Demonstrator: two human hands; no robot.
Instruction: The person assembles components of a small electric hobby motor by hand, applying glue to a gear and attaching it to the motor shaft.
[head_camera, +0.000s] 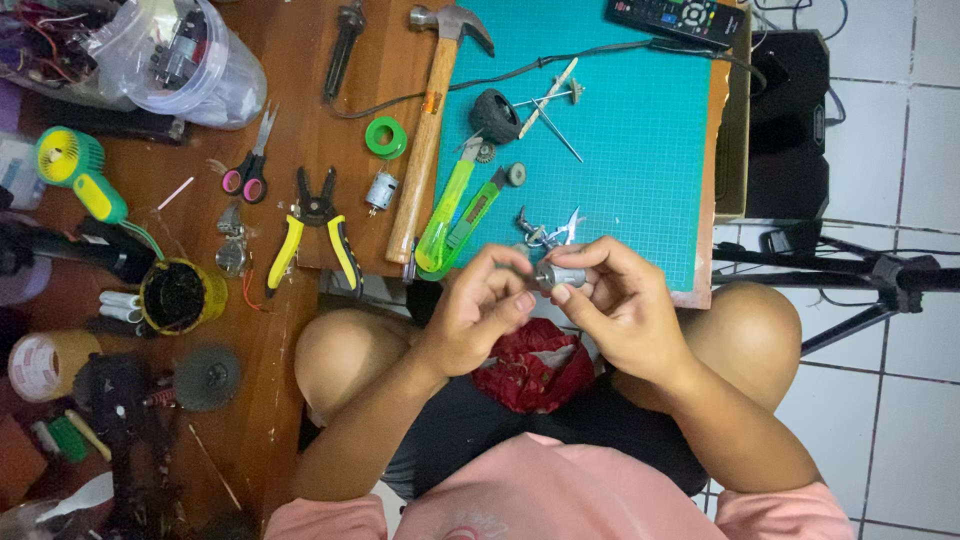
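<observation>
Hands met over the near edge of the green mat, above the person's lap. The right hand was curled nearly closed around a small silver motor, thumb and fingers wrapped over its body. The left hand was pinched almost shut at the motor's end, fingertips on or just at something too small to make out.

The motor hung in the air past the mat's edge, with only a crumpled red cloth and bare knees beneath it. A slip of the right hand's grip would likely have sent it into the lap or onto the tiled floor, and any tiny part at the left fingertips could have gone the same way and been lost.

A wooden hammer lay along the mat's left border, and two green cutters lay just beside the left hand; whether their blades were out could not be told. An elbow swung wide might have caught those. Yellow pliers and scissors rested farther left on the table, well apart from the hands. Small metal bits sat on the mat just above the fingers and could have been brushed off its edge.
</observation>
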